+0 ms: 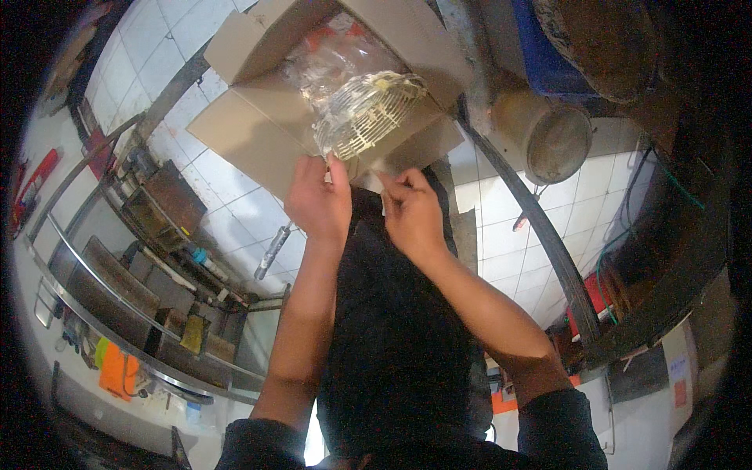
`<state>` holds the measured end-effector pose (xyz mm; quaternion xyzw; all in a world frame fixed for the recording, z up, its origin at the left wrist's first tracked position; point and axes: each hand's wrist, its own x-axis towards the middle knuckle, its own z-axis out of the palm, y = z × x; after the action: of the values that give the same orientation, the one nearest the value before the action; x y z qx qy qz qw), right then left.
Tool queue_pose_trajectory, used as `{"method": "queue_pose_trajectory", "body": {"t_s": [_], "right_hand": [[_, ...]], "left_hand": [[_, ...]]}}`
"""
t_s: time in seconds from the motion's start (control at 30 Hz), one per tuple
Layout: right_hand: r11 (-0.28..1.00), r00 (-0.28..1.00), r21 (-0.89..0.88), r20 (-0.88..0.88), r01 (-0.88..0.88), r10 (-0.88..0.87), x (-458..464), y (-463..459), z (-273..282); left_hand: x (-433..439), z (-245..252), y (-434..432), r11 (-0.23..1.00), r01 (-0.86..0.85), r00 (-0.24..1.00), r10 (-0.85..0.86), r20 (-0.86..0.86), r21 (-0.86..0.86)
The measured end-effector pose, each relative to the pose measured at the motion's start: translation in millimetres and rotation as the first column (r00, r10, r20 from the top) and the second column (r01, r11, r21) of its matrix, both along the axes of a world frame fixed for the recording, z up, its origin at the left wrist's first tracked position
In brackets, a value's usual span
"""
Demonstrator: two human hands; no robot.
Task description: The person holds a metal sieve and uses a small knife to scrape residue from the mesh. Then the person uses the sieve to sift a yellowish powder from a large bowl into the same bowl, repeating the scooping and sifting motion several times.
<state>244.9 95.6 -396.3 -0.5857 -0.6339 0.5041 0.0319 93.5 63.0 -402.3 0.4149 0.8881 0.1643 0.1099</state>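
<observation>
An open cardboard box with its flaps spread stands before me. Crumpled clear plastic wrap with red patches lies inside it. Nearer to me, a pale, slotted mesh-like piece spans the box's opening. My left hand pinches the near lower edge of that piece between thumb and fingers. Just to the right, my right hand is raised with its thumb and fingers drawn together close to the near flap; whether something thin is between them is unclear.
A round metal container and a blue crate stand at the upper right. A silver cylindrical handle lies over the white floor tiles on the left. Farther left is a metal-railed rack with assorted items; a dark curved bar runs along the right.
</observation>
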Motion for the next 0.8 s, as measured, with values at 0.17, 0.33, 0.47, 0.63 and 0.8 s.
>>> {"method": "queue_pose_trajectory", "body": {"t_s": [0.17,0.33,0.47,0.63,0.8], "right_hand": [[1.0,1.0,-0.016,0.001,-0.001,0.001,-4.8,-3.5,-1.8],[0.993,0.994,0.097,0.084,0.069,-0.077,-15.9,-4.1,-2.0],[0.999,0.999,0.047,0.036,-0.002,0.001,-26.9,7.2,-3.1],[0.998,0.997,0.055,0.068,0.029,-0.033,-27.2,20.4,-3.7],[0.994,0.999,0.105,0.047,0.02,-0.026,-37.6,21.6,1.4]], "left_hand": [[-3.5,-0.5,0.9,0.995,-0.094,0.993,0.095,0.069,-0.022],[-13.5,-3.7,1.9,0.979,-0.189,0.962,0.2,0.188,-0.076],[-14.4,-0.7,6.0,0.97,-0.217,0.937,0.239,0.257,-0.11],[-18.3,0.2,10.4,0.966,-0.207,0.934,0.242,0.263,-0.157],[-21.3,-1.1,10.8,0.961,-0.236,0.924,0.269,0.274,-0.145]]}}
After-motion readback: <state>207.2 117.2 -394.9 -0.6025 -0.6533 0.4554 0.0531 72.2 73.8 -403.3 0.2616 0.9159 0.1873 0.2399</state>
